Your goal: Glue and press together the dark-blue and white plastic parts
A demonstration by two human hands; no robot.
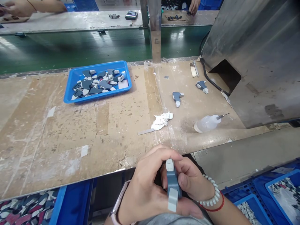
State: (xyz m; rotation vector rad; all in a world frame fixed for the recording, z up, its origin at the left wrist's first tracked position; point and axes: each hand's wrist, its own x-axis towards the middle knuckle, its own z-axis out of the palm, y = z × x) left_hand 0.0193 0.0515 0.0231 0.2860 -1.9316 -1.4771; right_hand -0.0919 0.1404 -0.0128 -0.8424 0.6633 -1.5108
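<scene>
Both my hands hold a blue-grey plastic part with pale grey ends (172,181) close to my body, in front of the bench edge. My left hand (147,184) curls around it, fingers over the top end and thumb along the lower end. From the other side, the fingers of my right hand (194,184) close on it, thumb against its side. Two similar parts, a nearer one (177,97) and a farther one (202,86), lie on the bench. A crumpled white cloth (162,120) rests by a flat metal strip (145,132). Nearby lies a needle-tipped squeeze bottle (207,123).
A blue tray (67,96) of similar parts sits at the bench's back left. A metal housing (257,62) with a black cable (208,75) stands right. Below are bins of parts, left (59,203) and right (260,204). Beyond the green conveyor (93,47), other people's hands show.
</scene>
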